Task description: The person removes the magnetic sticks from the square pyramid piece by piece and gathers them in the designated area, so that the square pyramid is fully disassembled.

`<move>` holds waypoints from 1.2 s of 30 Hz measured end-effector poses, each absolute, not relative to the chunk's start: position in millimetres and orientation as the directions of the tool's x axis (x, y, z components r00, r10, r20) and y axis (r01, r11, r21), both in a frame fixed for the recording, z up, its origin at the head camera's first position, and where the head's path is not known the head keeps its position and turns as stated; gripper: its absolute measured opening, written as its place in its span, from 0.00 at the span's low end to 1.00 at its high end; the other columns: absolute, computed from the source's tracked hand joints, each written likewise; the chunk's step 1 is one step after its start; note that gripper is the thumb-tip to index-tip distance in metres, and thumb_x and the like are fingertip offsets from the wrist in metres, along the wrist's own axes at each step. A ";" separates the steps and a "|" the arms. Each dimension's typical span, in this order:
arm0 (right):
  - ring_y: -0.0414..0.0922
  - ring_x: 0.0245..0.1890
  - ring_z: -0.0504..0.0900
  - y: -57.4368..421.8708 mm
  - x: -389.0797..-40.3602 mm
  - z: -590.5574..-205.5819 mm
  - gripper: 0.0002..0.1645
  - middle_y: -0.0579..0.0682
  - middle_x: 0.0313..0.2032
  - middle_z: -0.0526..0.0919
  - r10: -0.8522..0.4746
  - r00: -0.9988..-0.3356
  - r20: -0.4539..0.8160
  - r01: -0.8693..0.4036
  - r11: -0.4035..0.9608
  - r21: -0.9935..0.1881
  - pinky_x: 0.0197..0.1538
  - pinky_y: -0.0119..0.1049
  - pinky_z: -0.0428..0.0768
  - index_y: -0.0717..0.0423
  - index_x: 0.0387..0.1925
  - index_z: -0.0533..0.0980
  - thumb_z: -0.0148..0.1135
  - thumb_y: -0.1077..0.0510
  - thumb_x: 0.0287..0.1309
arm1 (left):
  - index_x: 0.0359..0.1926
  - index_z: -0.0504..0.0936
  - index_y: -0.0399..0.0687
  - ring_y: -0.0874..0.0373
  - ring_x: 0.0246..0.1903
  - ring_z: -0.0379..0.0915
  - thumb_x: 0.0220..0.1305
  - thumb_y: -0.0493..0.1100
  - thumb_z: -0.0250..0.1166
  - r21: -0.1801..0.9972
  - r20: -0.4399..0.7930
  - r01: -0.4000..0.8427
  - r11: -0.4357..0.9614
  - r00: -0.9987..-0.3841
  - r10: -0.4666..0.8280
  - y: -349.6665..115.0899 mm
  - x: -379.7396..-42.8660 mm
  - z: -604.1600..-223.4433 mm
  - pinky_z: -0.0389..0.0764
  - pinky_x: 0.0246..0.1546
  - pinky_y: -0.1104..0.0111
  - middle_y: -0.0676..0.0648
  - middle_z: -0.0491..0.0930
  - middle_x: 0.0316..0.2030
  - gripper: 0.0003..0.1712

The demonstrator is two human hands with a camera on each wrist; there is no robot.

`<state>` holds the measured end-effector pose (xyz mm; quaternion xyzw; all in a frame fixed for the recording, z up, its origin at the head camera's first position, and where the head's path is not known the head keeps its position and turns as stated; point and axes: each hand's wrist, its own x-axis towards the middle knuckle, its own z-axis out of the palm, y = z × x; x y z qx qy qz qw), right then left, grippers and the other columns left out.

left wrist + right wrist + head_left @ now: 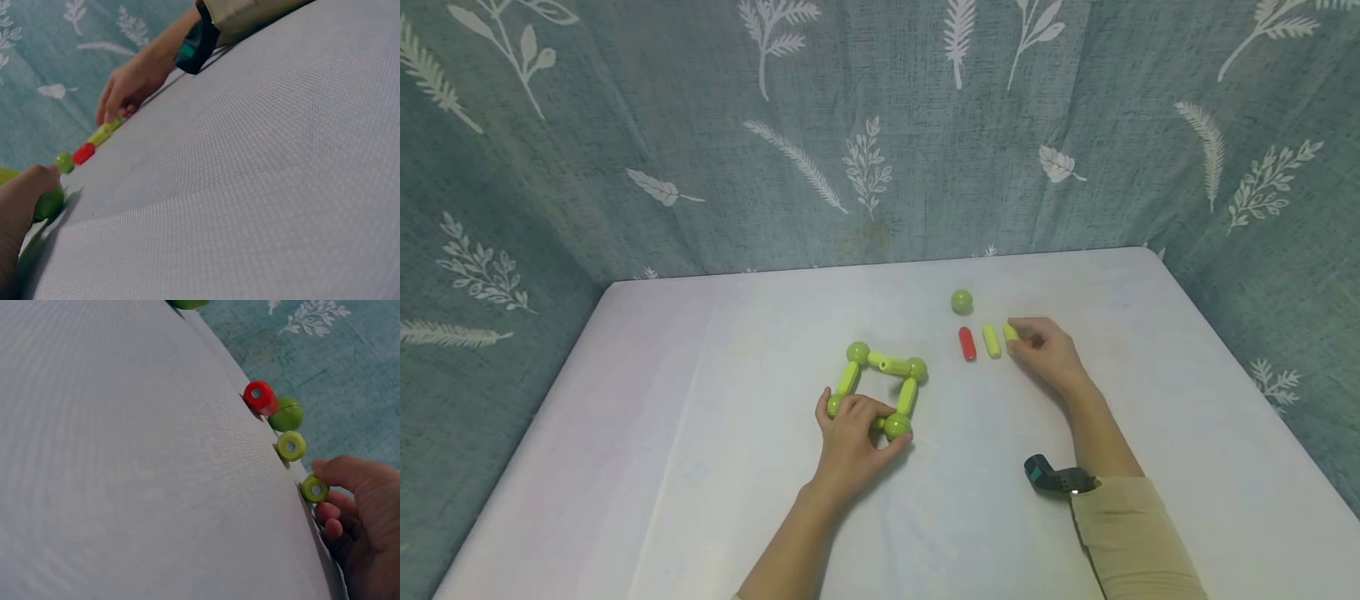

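Note:
My left hand (852, 446) grips the near side of a four-cornered frame of magnetic building sticks and balls, its thumb against the near-right green ball (897, 427). Yellow-green sticks (847, 378) link the balls, and one extra stick (895, 366) juts from the far-right ball (917, 369). The fingers hide part of the near side. Over to the right, my right hand (1049, 354) pinches a yellow-green stick (315, 489) between thumb and fingertips, low at the table. Its end shows a grey disc. Beside it lie another yellow-green stick (992, 341) and a red stick (967, 343).
A loose green ball (962, 302) sits behind the red stick. The white table (760, 500) ends at a leaf-patterned teal curtain (880, 150) at the back and sides. A dark strap-like device (1056, 477) sits on the right wrist by the beige sleeve (1138, 533).

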<state>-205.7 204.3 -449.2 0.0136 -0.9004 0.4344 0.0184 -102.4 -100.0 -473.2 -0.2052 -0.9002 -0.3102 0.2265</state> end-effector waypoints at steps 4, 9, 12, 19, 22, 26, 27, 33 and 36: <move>0.52 0.47 0.72 203.3 -207.5 -449.5 0.27 0.58 0.55 0.73 -0.018 -1.000 0.017 -0.025 0.637 -0.770 0.52 0.47 0.72 0.56 0.61 0.69 0.58 0.54 0.61 | 0.36 0.79 0.48 0.56 0.43 0.70 0.44 0.50 0.75 0.474 0.524 0.502 0.724 -0.821 0.227 -101.0 -101.8 -471.9 0.42 0.62 0.39 0.54 0.80 0.32 0.20; 0.52 0.47 0.72 204.0 -207.9 -449.4 0.28 0.58 0.52 0.74 -0.006 -1.000 0.002 -0.005 0.643 -0.766 0.52 0.47 0.72 0.56 0.63 0.67 0.56 0.52 0.63 | 0.35 0.79 0.48 0.56 0.43 0.70 0.43 0.50 0.75 0.475 0.530 0.507 0.719 -0.817 0.226 -102.4 -101.8 -472.0 0.42 0.61 0.39 0.54 0.80 0.32 0.20; 0.52 0.45 0.72 204.5 -207.8 -448.2 0.30 0.59 0.56 0.73 0.001 -1.000 -0.007 0.006 0.626 -0.780 0.49 0.45 0.72 0.56 0.65 0.65 0.56 0.52 0.63 | 0.35 0.78 0.49 0.56 0.43 0.69 0.44 0.49 0.74 0.484 0.521 0.506 0.714 -0.822 0.230 -102.8 -101.8 -472.1 0.39 0.61 0.37 0.54 0.80 0.32 0.19; 0.51 0.46 0.72 202.8 -205.1 -441.0 0.27 0.56 0.58 0.72 -0.001 -0.999 0.046 -0.037 0.617 -0.786 0.47 0.43 0.72 0.54 0.64 0.67 0.54 0.52 0.65 | 0.36 0.77 0.51 0.57 0.45 0.68 0.47 0.48 0.70 0.534 0.454 0.483 0.694 -0.856 0.247 -102.4 -101.6 -471.6 0.32 0.61 0.36 0.55 0.79 0.34 0.15; 0.51 0.47 0.73 192.7 -200.7 -431.8 0.21 0.55 0.54 0.76 -0.061 -0.996 0.068 -0.091 0.602 -0.793 0.49 0.44 0.72 0.54 0.58 0.72 0.55 0.53 0.65 | 0.36 0.77 0.52 0.55 0.47 0.69 0.46 0.47 0.68 0.540 0.457 0.498 0.679 -0.850 0.260 -102.4 -101.1 -472.2 0.31 0.61 0.35 0.54 0.80 0.36 0.15; 0.49 0.44 0.75 171.2 -195.2 -422.0 0.17 0.54 0.48 0.80 -0.227 -0.968 0.103 -0.217 0.564 -0.797 0.49 0.41 0.74 0.55 0.52 0.77 0.59 0.56 0.62 | 0.37 0.77 0.51 0.54 0.49 0.69 0.46 0.46 0.67 0.540 0.463 0.532 0.652 -0.835 0.298 -101.8 -101.8 -471.5 0.32 0.61 0.36 0.53 0.80 0.37 0.15; 0.48 0.42 0.75 165.3 -193.6 -420.4 0.16 0.54 0.46 0.81 -0.281 -0.953 0.115 -0.258 0.550 -0.795 0.47 0.39 0.74 0.56 0.50 0.78 0.60 0.57 0.61 | 0.38 0.78 0.51 0.55 0.49 0.68 0.46 0.46 0.66 0.540 0.460 0.539 0.647 -0.832 0.309 -101.6 -102.3 -471.4 0.32 0.62 0.36 0.53 0.79 0.37 0.15; 0.39 0.27 0.71 134.3 -185.2 -419.0 0.19 0.52 0.37 0.82 -0.580 -0.806 0.119 -0.425 0.427 -0.798 0.31 0.30 0.72 0.61 0.49 0.78 0.66 0.61 0.54 | 0.42 0.78 0.51 0.57 0.48 0.68 0.46 0.46 0.64 0.530 0.454 0.561 0.636 -0.821 0.346 -103.0 -102.2 -469.7 0.31 0.62 0.36 0.55 0.79 0.37 0.18; 0.37 0.23 0.69 123.9 -182.8 -420.8 0.23 0.50 0.38 0.82 -0.664 -0.742 0.094 -0.461 0.403 -0.791 0.29 0.29 0.71 0.59 0.52 0.77 0.67 0.59 0.54 | 0.43 0.78 0.50 0.56 0.49 0.67 0.46 0.46 0.63 0.532 0.457 0.573 0.624 -0.814 0.357 -105.4 -100.6 -469.8 0.31 0.62 0.36 0.55 0.79 0.37 0.19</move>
